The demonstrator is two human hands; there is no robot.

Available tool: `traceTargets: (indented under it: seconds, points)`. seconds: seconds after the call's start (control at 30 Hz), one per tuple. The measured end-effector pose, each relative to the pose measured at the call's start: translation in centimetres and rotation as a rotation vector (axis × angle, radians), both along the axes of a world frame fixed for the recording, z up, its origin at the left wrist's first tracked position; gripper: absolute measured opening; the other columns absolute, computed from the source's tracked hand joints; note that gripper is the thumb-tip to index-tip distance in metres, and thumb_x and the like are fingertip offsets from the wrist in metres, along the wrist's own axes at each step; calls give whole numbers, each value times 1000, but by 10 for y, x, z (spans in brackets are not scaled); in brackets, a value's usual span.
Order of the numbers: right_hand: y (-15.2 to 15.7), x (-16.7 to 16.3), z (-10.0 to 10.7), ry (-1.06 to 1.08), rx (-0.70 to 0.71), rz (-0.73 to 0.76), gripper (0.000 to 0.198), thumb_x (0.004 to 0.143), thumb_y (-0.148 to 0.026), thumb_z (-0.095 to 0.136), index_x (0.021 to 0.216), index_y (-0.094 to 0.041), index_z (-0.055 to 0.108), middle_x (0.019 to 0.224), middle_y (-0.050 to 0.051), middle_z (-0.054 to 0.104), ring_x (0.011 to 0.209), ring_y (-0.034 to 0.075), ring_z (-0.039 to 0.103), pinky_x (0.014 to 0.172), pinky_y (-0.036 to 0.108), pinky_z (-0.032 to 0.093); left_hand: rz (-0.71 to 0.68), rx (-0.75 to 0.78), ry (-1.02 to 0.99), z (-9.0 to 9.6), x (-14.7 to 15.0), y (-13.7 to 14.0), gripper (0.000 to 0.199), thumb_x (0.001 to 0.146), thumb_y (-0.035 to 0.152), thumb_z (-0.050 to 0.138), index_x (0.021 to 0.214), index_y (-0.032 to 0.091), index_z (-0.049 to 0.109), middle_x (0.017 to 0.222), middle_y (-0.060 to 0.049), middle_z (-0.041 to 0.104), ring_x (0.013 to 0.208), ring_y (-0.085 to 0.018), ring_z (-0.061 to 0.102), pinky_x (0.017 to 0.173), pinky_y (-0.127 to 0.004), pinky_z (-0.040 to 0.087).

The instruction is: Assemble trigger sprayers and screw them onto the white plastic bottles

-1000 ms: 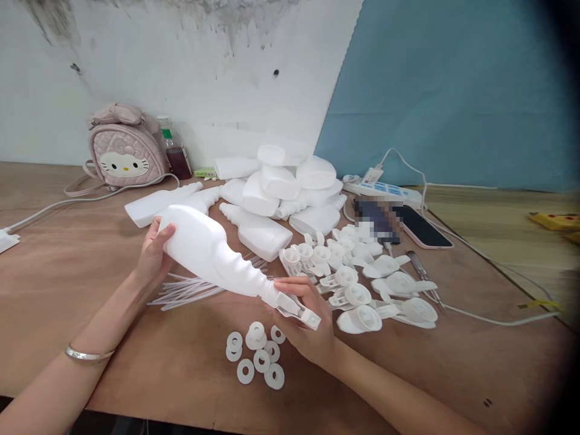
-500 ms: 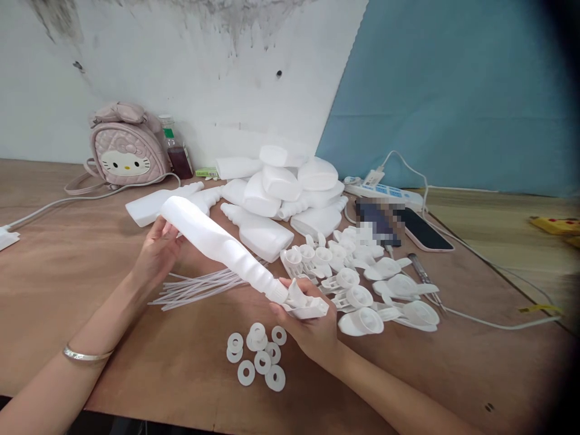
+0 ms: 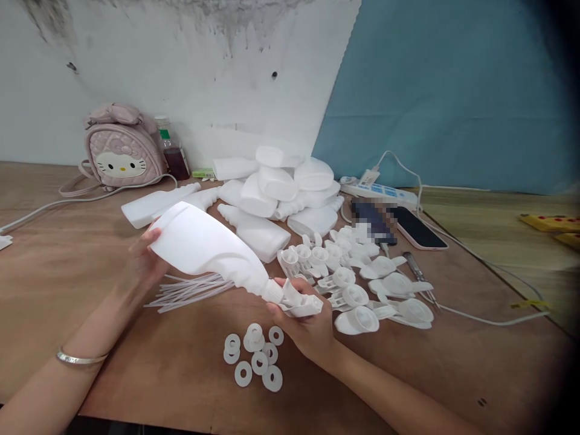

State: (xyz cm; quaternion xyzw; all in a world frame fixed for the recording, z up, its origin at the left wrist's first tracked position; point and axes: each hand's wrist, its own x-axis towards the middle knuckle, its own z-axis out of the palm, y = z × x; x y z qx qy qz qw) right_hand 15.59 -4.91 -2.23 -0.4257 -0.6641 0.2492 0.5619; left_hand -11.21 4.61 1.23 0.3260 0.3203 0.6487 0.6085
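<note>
Turned since half a second ago, the white bottle point(image 3: 208, 244) now shows its broad face, slanting between the left hand point(image 3: 147, 260), gripping its base at ten o'clock, and the right hand point(image 3: 312, 335), grasping its spray head point(image 3: 299, 302) at four.

The bottle point(image 3: 211, 241) has rolled (broad side showing again).

You have, held up: one white, broad-bodied plastic bottle point(image 3: 206, 244), slanting, base raised to your left, neck down to your right. At the neck: one white plastic trigger sprayer head point(image 3: 304, 306), trigger upward.
</note>
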Motion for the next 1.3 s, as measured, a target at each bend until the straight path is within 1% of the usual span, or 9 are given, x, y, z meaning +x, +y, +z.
traceTargets:
  seconds: [0.1, 0.27, 0.43, 0.6, 0.77, 0.93, 1.1, 1.2, 1.3]
  points:
    - [0, 0, -1, 4, -14, -8, 25, 72, -19, 65, 96, -20, 56, 74, -1, 63, 63, 12, 59, 58, 24, 50, 8, -18, -3, 2, 1, 0, 36, 65, 19, 64, 101, 14, 65, 90, -4, 70, 83, -20, 64, 82, -30, 53]
    - [-1, 2, -2, 0, -69, -16, 24, 73, -23, 64, 95, -20, 57, 78, 1, 64, 65, 14, 60, 58, 25, 50, 6, -7, 1, -4, -3, 5, 36, 64, 13, 67, 99, 21, 67, 100, -1, 68, 83, -15, 63, 74, -25, 55]
    - [0, 3, -2, -9, -119, -80, 20, 73, -26, 63, 92, -18, 59, 81, 3, 65, 70, 17, 62, 62, 27, 51, 45, 28, 42, -9, -8, 9, 40, 54, 5, 76, 86, 28, 70, 86, 5, 69, 71, -10, 61, 63, -20, 56]
    - [0, 2, -2, -5, -112, -69, 21, 73, -26, 63, 92, -19, 59, 81, 3, 65, 71, 17, 63, 62, 28, 51, 31, 36, 26, -8, -7, 12, 37, 53, 0, 74, 78, 26, 68, 88, 4, 67, 77, -11, 62, 71, -24, 56]
    - [-2, 1, -1, -8, -67, -21, 22, 74, -25, 62, 94, -19, 57, 76, 1, 65, 66, 15, 61, 59, 26, 50, -82, 67, -50, -7, -6, 11, 11, 68, 25, 65, 77, 18, 62, 94, -3, 65, 94, -21, 61, 83, -37, 53]
    - [-1, 0, 4, -75, 77, 22, 22, 75, -19, 61, 96, -21, 56, 87, 4, 65, 75, 16, 63, 66, 28, 51, -88, 79, 31, -5, -5, 7, 57, 69, 55, 59, 109, 14, 57, 116, -15, 58, 111, -34, 52, 89, -47, 46]
    - [0, -1, 7, -117, 163, 34, 28, 76, -17, 61, 102, -22, 55, 89, 5, 66, 79, 17, 64, 67, 28, 52, -284, -85, 57, -6, -9, 6, 93, 60, 79, 43, 122, 9, 49, 120, -22, 53, 116, -38, 45, 83, -48, 48]
    - [-1, 0, 7, -110, 140, 36, 26, 76, -18, 60, 101, -21, 55, 90, 5, 66, 79, 17, 64, 68, 28, 53, -312, -99, 57, -2, -9, 2, 90, 59, 78, 45, 117, 11, 53, 114, -20, 58, 117, -37, 45, 85, -48, 46]
    - [-1, 0, 5, -93, 88, 27, 25, 75, -19, 61, 100, -21, 56, 89, 5, 67, 77, 17, 64, 67, 27, 53, -191, -57, 110, 3, -9, -1, 67, 64, 62, 52, 110, 14, 58, 104, -16, 64, 112, -34, 50, 88, -46, 46]
